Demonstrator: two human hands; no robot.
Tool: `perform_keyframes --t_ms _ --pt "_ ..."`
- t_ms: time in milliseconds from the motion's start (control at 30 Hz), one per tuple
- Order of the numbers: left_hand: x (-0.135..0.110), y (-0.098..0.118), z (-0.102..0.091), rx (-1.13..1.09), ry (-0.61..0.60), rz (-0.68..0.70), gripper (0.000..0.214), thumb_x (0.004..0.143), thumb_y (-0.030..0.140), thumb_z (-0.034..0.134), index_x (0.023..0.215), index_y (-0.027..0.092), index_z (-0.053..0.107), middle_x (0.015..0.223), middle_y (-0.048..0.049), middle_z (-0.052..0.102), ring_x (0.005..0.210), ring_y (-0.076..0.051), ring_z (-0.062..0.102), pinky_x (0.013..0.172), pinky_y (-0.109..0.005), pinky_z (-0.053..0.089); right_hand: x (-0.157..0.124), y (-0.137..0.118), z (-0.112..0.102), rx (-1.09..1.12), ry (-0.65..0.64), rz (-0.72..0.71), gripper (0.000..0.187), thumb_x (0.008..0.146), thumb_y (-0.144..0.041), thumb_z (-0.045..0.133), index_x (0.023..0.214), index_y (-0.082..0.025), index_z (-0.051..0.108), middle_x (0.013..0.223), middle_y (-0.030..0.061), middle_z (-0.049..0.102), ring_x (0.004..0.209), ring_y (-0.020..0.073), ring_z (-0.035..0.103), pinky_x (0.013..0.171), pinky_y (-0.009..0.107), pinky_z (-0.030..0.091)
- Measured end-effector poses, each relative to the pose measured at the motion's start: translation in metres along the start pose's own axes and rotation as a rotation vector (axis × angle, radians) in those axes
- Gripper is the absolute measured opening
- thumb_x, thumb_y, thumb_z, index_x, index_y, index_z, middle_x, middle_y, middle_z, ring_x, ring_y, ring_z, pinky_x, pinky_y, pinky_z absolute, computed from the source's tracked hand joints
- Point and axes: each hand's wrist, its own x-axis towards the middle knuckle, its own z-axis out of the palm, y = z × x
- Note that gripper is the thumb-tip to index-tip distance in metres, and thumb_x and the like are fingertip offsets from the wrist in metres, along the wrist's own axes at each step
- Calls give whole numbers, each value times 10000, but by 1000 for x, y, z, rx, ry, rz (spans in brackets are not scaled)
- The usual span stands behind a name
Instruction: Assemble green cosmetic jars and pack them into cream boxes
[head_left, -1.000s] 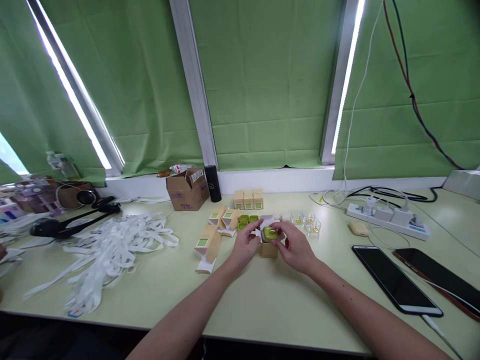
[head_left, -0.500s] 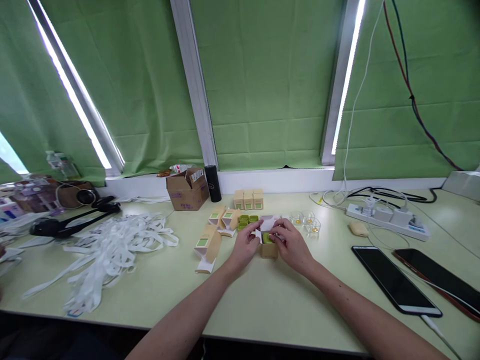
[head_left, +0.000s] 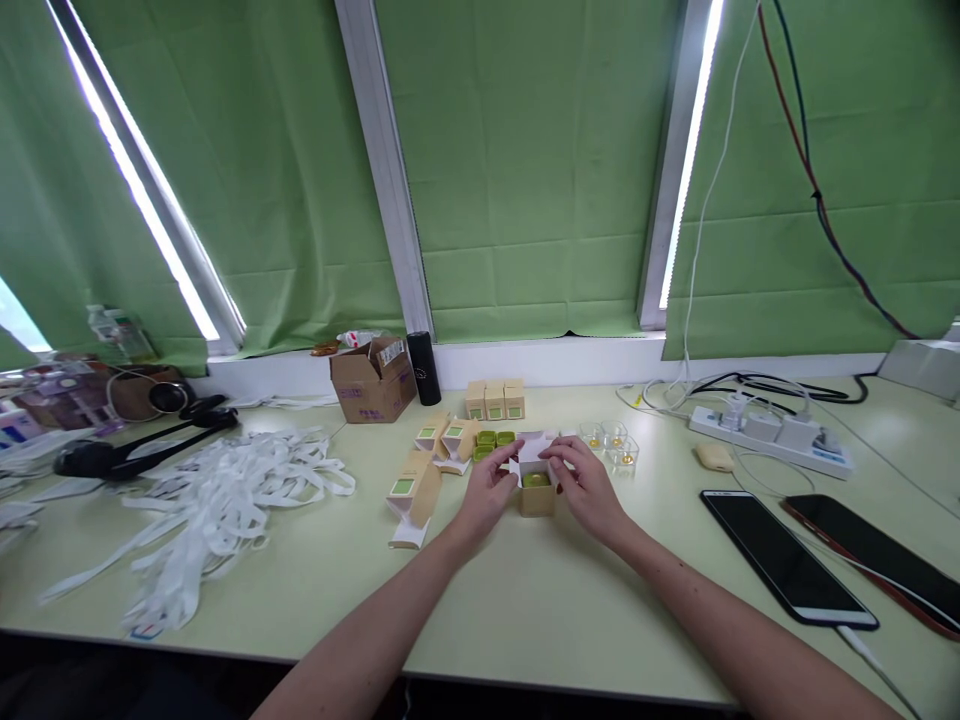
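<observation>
A small tan carton [head_left: 537, 498] stands upright on the desk with its white top flaps open. A green jar [head_left: 535, 480] sits down inside it. My left hand [head_left: 484, 495] pinches the carton's left flap. On the other side, my right hand [head_left: 589, 487] grips the right flap and back edge. Just behind lie two loose green jars [head_left: 495, 438]. Left of them are several open tan cartons [head_left: 442, 437], and one lies on its side [head_left: 410, 496]. Three closed cartons [head_left: 495, 398] stand in a row further back.
Clear cups with yellow contents [head_left: 613, 444] sit right of the carton. A heap of white straps [head_left: 217, 490] covers the left side. A brown cardboard box [head_left: 373, 378] and black cylinder [head_left: 424, 368] stand by the window. Two phones [head_left: 784, 556] and a power strip [head_left: 772, 437] lie right.
The green jar was held above the carton a second ago; it now sits inside it. Both hands shifted from the jar to the carton's flaps.
</observation>
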Motion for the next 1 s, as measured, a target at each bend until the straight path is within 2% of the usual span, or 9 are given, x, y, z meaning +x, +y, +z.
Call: perform_keyframes --t_ms 67,167,333,567,733,1000 --pt "1 0 0 -26 -1 -13 574 751 172 618 1317 171 714 1192 -112 726 1050 -247 666 883 -340 539 1 5 -1 71 55 46 310 1031 -426 446 1058 -243 694 1164 117 582 970 243 626 631 335 603" --pt "1 0 -1 -67 2 -35 576 750 184 637 1320 156 710 1212 -116 725 1087 -260 662 897 -340 539 2 14 0 107 118 76 268 1011 -413 461 1088 -245 656 1174 111 574 978 240 610 612 328 612" --pt "2 -2 0 -124 11 -54 508 819 274 619 1304 157 713 1166 -114 746 1016 -247 663 856 -345 533 2 25 5 153 148 150 233 949 -339 507 1138 -251 610 1223 108 574 1028 255 582 585 327 603" --pt "2 -3 5 -50 10 20 454 824 269 715 1266 193 645 1280 -131 684 1135 -251 624 895 -345 496 0 24 8 177 112 210 325 905 -403 587 1197 -259 590 1155 101 560 1010 261 589 584 324 583" --pt "-2 -3 10 32 -5 41 428 879 338 709 1250 222 529 1256 -116 664 1149 -236 614 866 -335 466 -1 22 9 155 44 231 410 895 -458 622 1243 -255 547 1165 90 552 963 236 605 579 304 550" --pt "-2 -6 13 116 24 15 364 875 293 690 1156 237 465 1202 -86 619 1103 -223 594 876 -346 443 -3 19 11 126 4 248 424 898 -458 603 1258 -252 512 1125 78 548 917 223 603 554 284 501"
